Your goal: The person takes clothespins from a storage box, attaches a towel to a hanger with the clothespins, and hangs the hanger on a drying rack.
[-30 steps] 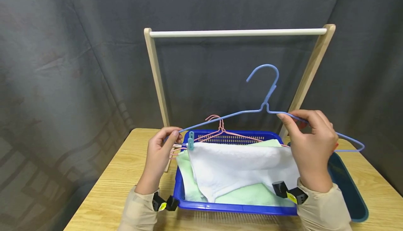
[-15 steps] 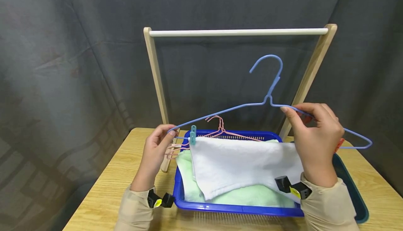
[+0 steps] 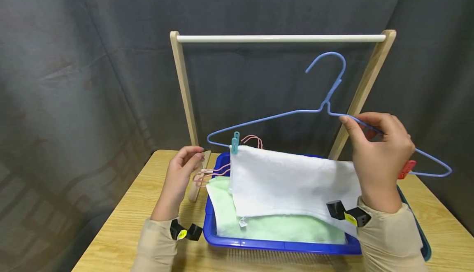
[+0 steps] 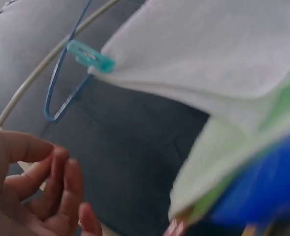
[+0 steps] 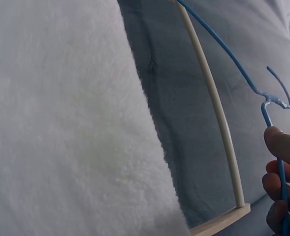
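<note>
My right hand (image 3: 385, 156) pinches the right shoulder of a blue wire hanger (image 3: 266, 119) between thumb and fingers, hook upward. From its lower bar hangs a white towel (image 3: 289, 185). A teal clothespin (image 3: 235, 143) clips the towel's left corner, and a red clothespin (image 3: 407, 170) sits on the bar at the right, partly behind my right hand. My left hand (image 3: 179, 177) is apart from the hanger's left end and holds nothing; in the left wrist view its fingers (image 4: 56, 172) are loosely bent.
A blue basket (image 3: 281, 246) below contains a light green towel (image 3: 281, 226) and pink hangers (image 3: 207, 175). Behind stands a wooden rack with a white rail (image 3: 281, 38). A dark green tray (image 3: 426, 247) is at the right, partly hidden, on the wooden table (image 3: 122, 222).
The left hand has let go of the hanger's left end and shifted slightly left. The right hand has raised the hanger and towel and moved them rightward.
</note>
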`<action>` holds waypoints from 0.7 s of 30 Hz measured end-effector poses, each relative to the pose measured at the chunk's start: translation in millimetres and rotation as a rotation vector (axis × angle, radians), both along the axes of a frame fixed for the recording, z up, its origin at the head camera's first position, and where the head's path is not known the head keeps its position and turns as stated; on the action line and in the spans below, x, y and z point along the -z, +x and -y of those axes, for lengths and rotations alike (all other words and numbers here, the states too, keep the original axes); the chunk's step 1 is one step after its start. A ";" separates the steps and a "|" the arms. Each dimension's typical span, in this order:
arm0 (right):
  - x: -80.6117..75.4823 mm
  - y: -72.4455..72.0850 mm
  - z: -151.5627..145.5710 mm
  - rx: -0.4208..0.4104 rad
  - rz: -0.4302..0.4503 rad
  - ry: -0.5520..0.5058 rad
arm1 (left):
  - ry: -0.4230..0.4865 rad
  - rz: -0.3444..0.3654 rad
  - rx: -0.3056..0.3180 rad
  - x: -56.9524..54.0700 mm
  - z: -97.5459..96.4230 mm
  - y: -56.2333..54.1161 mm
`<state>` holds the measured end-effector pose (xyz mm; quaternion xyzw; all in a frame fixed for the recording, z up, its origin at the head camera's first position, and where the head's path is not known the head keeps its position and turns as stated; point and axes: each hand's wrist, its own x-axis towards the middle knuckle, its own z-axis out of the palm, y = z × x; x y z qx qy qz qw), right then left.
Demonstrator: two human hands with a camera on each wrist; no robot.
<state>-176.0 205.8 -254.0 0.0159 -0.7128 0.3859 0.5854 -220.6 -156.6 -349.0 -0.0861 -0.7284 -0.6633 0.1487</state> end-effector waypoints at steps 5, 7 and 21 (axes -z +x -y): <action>-6.3 -3.6 -4.9 0.006 -0.020 0.002 | -0.242 0.040 -0.046 5.2 1.8 -5.7; -8.7 -4.7 -6.4 0.012 -0.025 -0.003 | -0.320 0.088 -0.018 7.4 1.5 -6.4; -26.1 -7.7 -17.3 0.092 -0.031 -0.029 | -0.477 0.312 0.118 24.8 -5.4 -13.3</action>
